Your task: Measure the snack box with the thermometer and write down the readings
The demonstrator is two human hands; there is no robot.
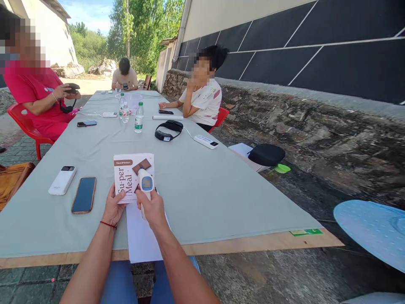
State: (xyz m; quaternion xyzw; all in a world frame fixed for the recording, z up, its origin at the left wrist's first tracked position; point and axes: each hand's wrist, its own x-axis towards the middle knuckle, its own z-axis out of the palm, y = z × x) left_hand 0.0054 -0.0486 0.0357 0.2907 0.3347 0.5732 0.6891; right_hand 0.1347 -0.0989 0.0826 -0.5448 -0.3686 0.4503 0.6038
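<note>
My left hand grips the lower left corner of a white and brown box printed "Su-per Meal", thumb across its front. Wrapped round the handle of a white infrared thermometer is my right hand. The thermometer's blue-rimmed screen faces me, and its front end overlaps the box's right side. Whether it touches the box I cannot tell. Under both hands, white paper lies over the table's near edge. A phone in a brown case and a white power bank lie left of my left hand.
The long table has a grey cloth. Farther up are water bottles, a black headset, another power bank and a dark phone. Three people sit around it: one left, one right, one at the far end.
</note>
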